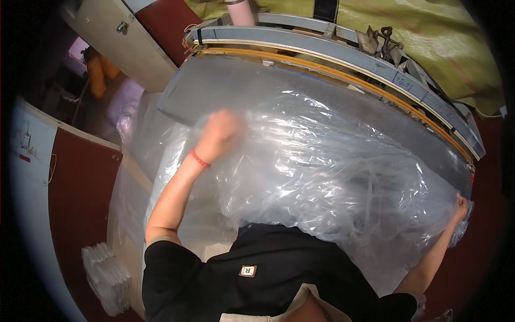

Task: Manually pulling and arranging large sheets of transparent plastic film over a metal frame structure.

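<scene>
A large sheet of clear plastic film [322, 177] lies crumpled and shiny across the grey work table [209, 80] and hangs over its near side against my black shirt. My right hand [460, 208] is closed on the film at the table's right end, with part of the film bunched beyond the fingers. Over the left part of the film is my left hand [221, 133], a red bracelet on its wrist. It looks curled, but motion smears the fingers, and whether it grips the film cannot be made out.
Along the table's far side runs a long grey metal bar [300, 40] with an orange strip [300, 58]. A metal clamp [385, 43] and a pink bottle [240, 12] stand behind it. Folded clear bags [107, 279] are stacked at lower left, near an open door [126, 45].
</scene>
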`<state>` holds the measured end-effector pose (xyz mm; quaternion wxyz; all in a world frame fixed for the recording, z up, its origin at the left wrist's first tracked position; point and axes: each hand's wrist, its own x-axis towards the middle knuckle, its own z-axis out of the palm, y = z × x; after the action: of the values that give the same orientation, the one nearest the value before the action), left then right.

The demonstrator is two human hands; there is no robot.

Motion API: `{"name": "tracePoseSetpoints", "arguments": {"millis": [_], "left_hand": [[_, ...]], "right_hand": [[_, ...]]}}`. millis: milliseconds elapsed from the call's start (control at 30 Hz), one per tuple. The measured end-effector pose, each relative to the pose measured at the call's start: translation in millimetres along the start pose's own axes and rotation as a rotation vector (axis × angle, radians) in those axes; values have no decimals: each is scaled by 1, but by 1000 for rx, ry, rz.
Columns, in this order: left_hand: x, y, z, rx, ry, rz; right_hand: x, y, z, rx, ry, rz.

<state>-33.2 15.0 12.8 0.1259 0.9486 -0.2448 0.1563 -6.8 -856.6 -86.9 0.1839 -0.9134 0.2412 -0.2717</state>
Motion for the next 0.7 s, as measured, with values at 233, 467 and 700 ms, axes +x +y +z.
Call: {"name": "tracePoseSetpoints", "arguments": {"millis": [233,467,700], "left_hand": [[61,-28,9,-897,125,-722],[109,-54,63,-35,196,-411],[117,-44,64,28,262,-458]], "right_hand": [[-12,-14,0,39,59,-50],[-26,-27,-5,256,56,-10],[-34,-27,-16,456,152,50]]}}
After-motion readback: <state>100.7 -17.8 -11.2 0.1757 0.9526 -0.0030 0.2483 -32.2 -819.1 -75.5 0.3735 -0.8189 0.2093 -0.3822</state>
